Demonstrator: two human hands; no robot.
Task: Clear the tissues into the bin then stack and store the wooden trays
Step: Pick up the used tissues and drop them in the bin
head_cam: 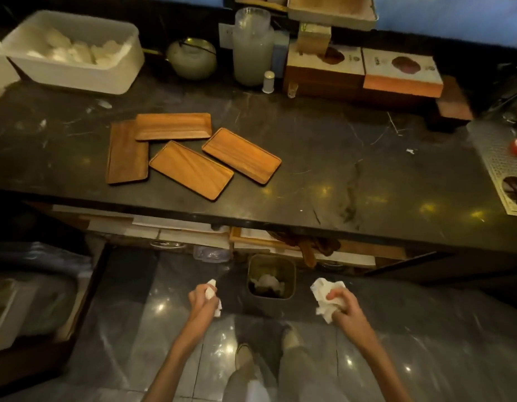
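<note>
The left hand and right hand each clutch a crumpled tissue on either side of the floor bin, which already contains tissues. Above the bin, four wooden trays lie scattered flat on the dark counter, their long axes pointing different ways.

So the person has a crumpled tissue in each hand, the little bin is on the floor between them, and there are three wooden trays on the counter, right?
Almost. The head view shows four wooden trays on the counter, not three. The rest holds: the left hand and right hand each grip a crumpled tissue, with the little bin on the floor between them.
</note>
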